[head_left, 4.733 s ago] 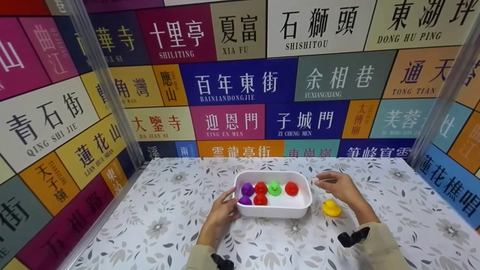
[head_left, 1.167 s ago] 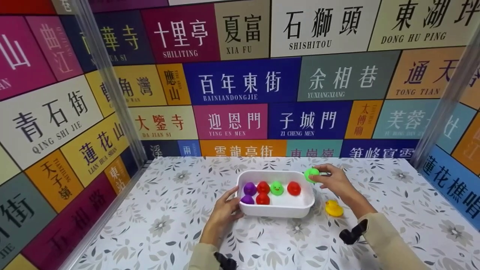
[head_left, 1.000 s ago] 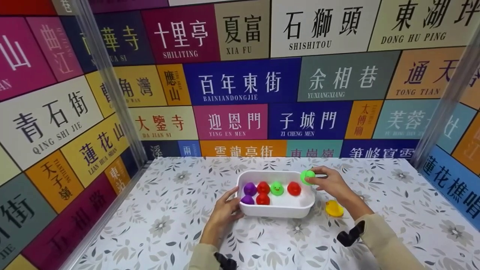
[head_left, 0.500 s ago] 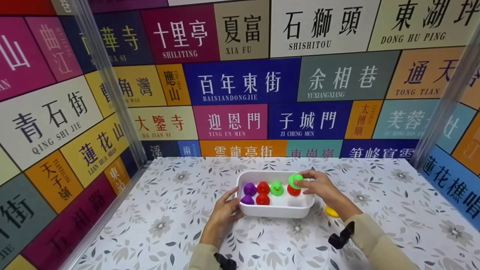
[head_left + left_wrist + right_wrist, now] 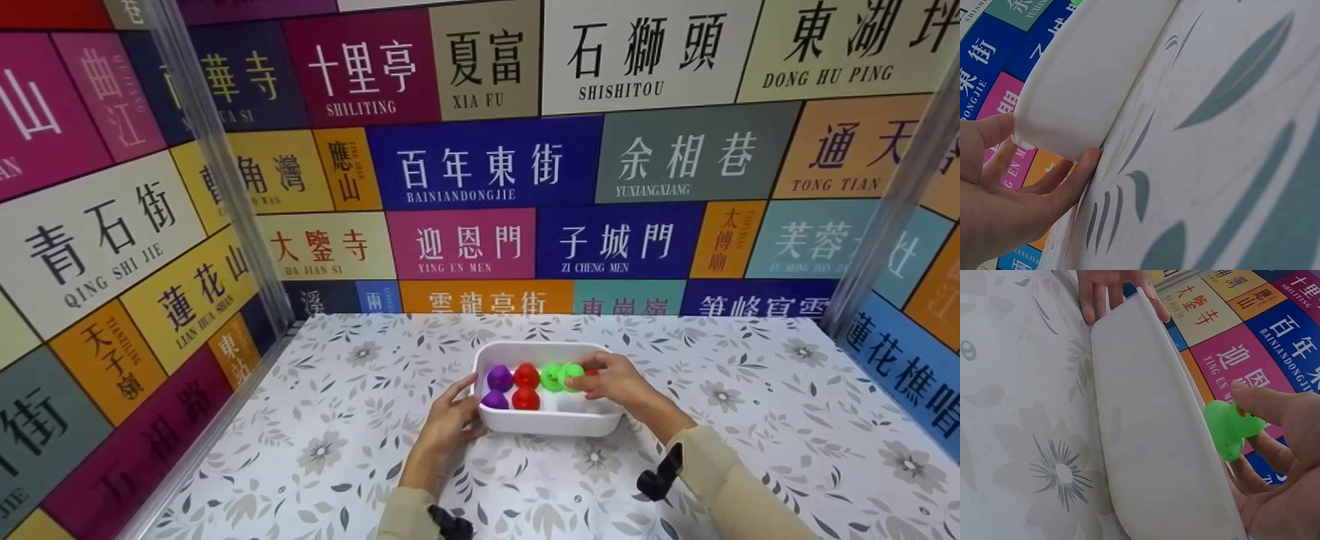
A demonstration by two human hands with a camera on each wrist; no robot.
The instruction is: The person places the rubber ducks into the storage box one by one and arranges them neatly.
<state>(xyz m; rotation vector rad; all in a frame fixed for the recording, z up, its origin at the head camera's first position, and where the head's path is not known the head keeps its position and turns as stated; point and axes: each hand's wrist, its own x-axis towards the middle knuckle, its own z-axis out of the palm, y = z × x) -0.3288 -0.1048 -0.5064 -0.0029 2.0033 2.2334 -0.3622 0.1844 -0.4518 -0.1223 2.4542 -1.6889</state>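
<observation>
A white plastic box (image 5: 551, 424) stands on the table, with small rubber ducks inside. My left hand (image 5: 442, 424) holds its left end, thumb at the rim and fingers low against the outer wall. Over the box's right half, my right hand (image 5: 626, 386) pinches a green rubber duck (image 5: 571, 377) between thumb and fingers. Right beside that one sits another green duck (image 5: 552, 377). Purple ducks (image 5: 499, 378) and red ducks (image 5: 526, 398) fill the left half. A further red duck (image 5: 592, 372) is mostly covered by my right fingers.
A floral cloth (image 5: 322, 450) covers the table. Behind it rises a wall (image 5: 480, 165) of coloured sign panels, with clear upright strips (image 5: 225, 165) at the corners. Black wrist mounts (image 5: 660, 474) sit on both sleeves.
Holding the green duck, my right hand has moved from beyond the box's right rim leftward and down into it. The yellow duck on the table is now hidden behind my right arm.
</observation>
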